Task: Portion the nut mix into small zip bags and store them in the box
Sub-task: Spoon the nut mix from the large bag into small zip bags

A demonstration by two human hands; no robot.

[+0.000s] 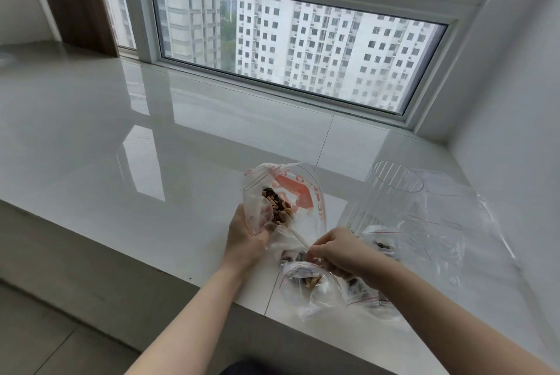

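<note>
Clear nut bag (257, 202) in left hand (245, 238)

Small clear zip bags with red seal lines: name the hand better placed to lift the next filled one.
Right hand: it hovers above the small clear zip bags; the left hand grips the large clear nut bag.

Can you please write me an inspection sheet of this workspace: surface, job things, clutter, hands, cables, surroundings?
Surface: glossy white sill, reflecting the window.
Job's things: large nut bag held open; white spoon; small filled zip bags near the sill edge; clear ribbed box, upright, open.
Clutter: loose empty bags right of the box.
Hands: left hand grips the large nut bag; right hand pinches the spoon handle.
Cables: nothing seen.
Surroundings: window facing tower blocks; wooden shelf unit on the left.
</note>
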